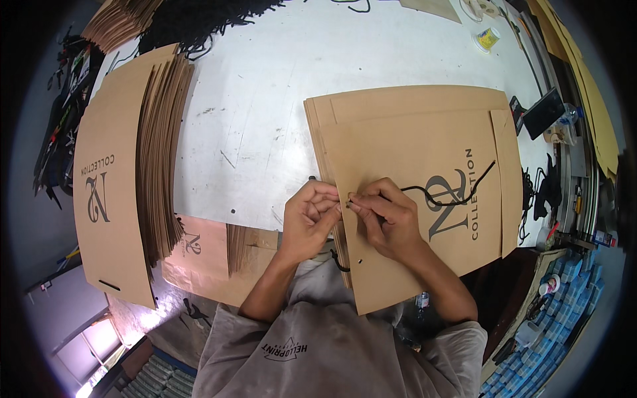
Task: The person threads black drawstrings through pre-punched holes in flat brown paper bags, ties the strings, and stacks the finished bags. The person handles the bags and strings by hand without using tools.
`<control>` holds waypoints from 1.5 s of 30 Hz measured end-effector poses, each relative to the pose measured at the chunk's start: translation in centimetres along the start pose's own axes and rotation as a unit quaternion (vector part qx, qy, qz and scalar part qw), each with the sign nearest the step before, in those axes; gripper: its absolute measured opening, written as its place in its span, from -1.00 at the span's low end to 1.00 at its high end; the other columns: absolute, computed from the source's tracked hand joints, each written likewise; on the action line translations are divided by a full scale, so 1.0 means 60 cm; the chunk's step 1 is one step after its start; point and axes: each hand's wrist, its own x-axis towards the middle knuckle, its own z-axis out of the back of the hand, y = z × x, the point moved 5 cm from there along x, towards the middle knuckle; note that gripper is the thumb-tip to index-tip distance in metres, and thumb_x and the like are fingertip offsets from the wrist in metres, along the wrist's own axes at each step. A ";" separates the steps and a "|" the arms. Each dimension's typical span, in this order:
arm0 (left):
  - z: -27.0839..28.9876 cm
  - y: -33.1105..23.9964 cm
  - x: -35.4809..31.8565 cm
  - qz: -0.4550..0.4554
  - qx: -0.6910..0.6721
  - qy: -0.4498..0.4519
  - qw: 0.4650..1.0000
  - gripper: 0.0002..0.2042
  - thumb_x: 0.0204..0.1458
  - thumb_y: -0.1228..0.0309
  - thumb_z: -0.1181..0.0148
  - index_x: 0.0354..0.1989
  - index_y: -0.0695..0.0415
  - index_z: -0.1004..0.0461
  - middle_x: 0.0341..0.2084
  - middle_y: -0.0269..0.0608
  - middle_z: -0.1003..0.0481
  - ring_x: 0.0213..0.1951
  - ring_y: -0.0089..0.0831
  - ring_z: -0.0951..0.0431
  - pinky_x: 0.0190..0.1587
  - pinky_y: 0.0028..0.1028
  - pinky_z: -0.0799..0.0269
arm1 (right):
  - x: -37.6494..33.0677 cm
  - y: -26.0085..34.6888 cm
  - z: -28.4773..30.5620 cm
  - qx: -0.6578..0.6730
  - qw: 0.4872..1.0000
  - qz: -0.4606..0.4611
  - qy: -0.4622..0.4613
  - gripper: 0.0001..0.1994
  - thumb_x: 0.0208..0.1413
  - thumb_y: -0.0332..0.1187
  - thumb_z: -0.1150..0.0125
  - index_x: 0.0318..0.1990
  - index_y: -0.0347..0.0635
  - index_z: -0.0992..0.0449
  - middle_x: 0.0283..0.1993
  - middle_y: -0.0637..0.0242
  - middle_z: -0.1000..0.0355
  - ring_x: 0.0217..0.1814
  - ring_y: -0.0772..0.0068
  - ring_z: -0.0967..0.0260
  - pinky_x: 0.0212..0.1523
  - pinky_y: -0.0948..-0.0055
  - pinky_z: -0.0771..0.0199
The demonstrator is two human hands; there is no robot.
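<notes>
A flat brown paper bag (411, 152) with dark printing lies on top of a small pile of the same bags on the white table (265, 99). A black cord (458, 189) runs across its face from the upper right to my fingers. My right hand (388, 219) pinches the cord's end at the bag's left edge. My left hand (308, 219) grips that same edge right beside it, fingertips touching the right hand's. Another bit of black cord (340, 262) pokes out lower down near a small hole.
A tall stack of flat brown bags (126, 172) stands at the left, with more bags (206, 259) below the table edge. A heap of black cords (199, 20) lies at the back left. A tape roll (488, 38), a dark device (543, 113) and blue boxes (564, 312) sit at the right.
</notes>
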 end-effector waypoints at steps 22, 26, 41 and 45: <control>0.009 -0.001 -0.005 0.123 0.065 0.044 0.989 -0.55 0.34 0.42 -0.15 0.37 0.21 -0.34 -0.29 -0.17 -0.58 -0.33 -0.51 -0.62 -0.21 -0.44 -0.69 | -0.010 0.126 0.008 0.067 0.979 0.191 0.008 -0.77 0.01 -0.67 -0.31 -0.16 -0.25 -0.66 -0.04 0.18 -0.49 -0.03 0.25 -0.47 -0.06 0.33 -0.56; 0.008 -0.009 -0.017 0.062 -0.024 -0.058 0.996 -0.69 0.19 0.66 -0.22 0.12 0.28 -0.49 -0.27 -0.25 -0.53 -0.25 -0.59 -0.58 -0.18 -0.49 -0.64 | 0.009 0.054 -0.024 0.135 0.988 -0.038 -0.068 -0.87 0.06 -0.69 -0.24 -0.28 -0.32 -0.63 -0.31 0.19 -0.52 -0.29 0.27 -0.52 -0.25 0.42 -0.56; 0.031 -0.041 0.007 -0.177 0.202 -0.034 0.963 -0.81 0.08 0.74 -0.31 -0.14 0.31 -0.63 -0.22 -0.07 -0.58 -0.18 -0.39 -0.65 -0.15 -0.47 -0.60 | 0.008 -0.040 -0.048 0.253 0.943 -0.204 0.070 -0.90 0.29 -0.56 -0.14 -0.14 -0.34 -0.57 -0.24 0.27 -0.48 -0.23 0.54 -0.41 -0.17 0.47 -0.43; 0.004 -0.046 0.006 -0.246 0.257 -0.044 0.934 -0.76 0.03 0.72 -0.38 -0.14 0.20 -0.71 -0.25 -0.14 -0.56 -0.24 -0.43 -0.63 -0.20 -0.50 -0.56 | 0.014 -0.044 -0.046 0.272 0.924 -0.250 0.099 -0.86 0.36 -0.53 -0.09 -0.13 -0.33 -0.60 -0.20 0.34 -0.52 -0.22 0.63 -0.39 -0.15 0.54 -0.41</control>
